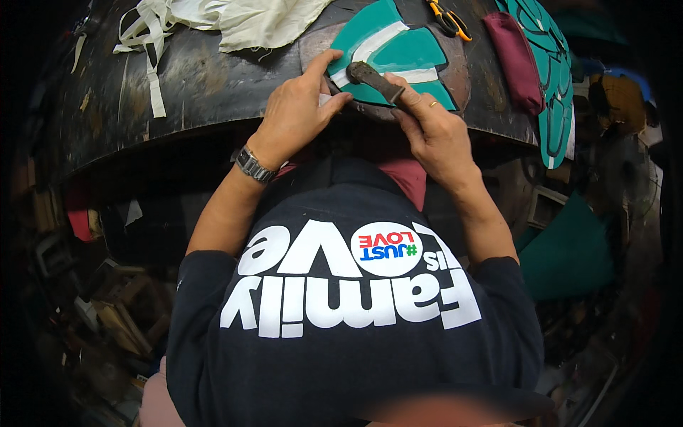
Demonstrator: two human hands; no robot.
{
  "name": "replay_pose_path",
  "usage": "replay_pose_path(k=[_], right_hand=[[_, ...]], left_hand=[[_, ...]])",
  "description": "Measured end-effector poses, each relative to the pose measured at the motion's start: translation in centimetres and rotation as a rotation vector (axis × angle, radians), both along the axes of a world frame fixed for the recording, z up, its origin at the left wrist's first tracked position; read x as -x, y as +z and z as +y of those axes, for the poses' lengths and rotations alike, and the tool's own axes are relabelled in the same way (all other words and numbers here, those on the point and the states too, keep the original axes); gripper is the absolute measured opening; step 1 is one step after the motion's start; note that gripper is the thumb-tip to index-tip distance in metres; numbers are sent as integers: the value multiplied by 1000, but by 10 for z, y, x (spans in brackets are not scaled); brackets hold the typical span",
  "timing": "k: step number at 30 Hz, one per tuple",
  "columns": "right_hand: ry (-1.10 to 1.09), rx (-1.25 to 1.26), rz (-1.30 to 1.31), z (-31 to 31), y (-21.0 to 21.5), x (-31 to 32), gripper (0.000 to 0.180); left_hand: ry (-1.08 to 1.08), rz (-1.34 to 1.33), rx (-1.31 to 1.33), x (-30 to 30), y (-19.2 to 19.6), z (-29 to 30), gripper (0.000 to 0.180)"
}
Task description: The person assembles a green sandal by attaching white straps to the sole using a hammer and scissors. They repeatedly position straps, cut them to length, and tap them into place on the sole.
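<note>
Lying at the near edge of the dark, scuffed workbench, a teal panel with white bands rests on a round brownish pad, directly ahead of the person's chest. The right hand has its fingers closed around the handle of a dark hammer-like tool, whose head sits on a white band; the grip end of the handle is hidden inside the fist. The left hand presses on the panel's near-left edge with the thumb stretched out and the fingers curled down (whether they pinch anything cannot be told), and a metal wristwatch sits on that wrist. Farther out, pale cloth with loose strips lies at the bench's far left, orange-handled scissors are cut off at the upper edge, and a maroon pouch lies beside a second teal piece with dark outlines running off the bench at right. The space under the bench is too dark and cluttered to make out. A dark shirt bearing large white lettering and a round white badge fills the foreground.
</note>
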State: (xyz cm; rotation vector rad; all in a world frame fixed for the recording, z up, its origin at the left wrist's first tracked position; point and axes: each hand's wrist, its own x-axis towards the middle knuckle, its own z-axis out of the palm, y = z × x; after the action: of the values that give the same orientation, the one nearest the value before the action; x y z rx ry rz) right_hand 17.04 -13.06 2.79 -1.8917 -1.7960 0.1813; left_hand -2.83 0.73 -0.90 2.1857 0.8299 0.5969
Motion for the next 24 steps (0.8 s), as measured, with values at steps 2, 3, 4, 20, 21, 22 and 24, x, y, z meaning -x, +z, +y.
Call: replay_pose_path(k=[2,3,4,20,21,22,24], right_hand=[[35,-9,58,1,5,-4,47],[15,-8,150,-2,7,-5,44],[3,-36,240,-2,8,-8,43],[-104,14,234,-11,-8,6,44],[-80,-25,221,-16,-5,2,45],[-121,-3,205,-20,-3,-2,46],[-120,-30,280,-29,-3,-6,43]], left_hand=[[1,-6,10,1,0,-1,62],[0,-13,12,0,-1,0,63],[7,-17,7,0,-2,-1,63],[-34,106,-38,5,1,0,51],[-27,109,-50,5,2,0,51],[-24,120,-44,4,3,2,51],[-32,134,-13,6,5,2,51]])
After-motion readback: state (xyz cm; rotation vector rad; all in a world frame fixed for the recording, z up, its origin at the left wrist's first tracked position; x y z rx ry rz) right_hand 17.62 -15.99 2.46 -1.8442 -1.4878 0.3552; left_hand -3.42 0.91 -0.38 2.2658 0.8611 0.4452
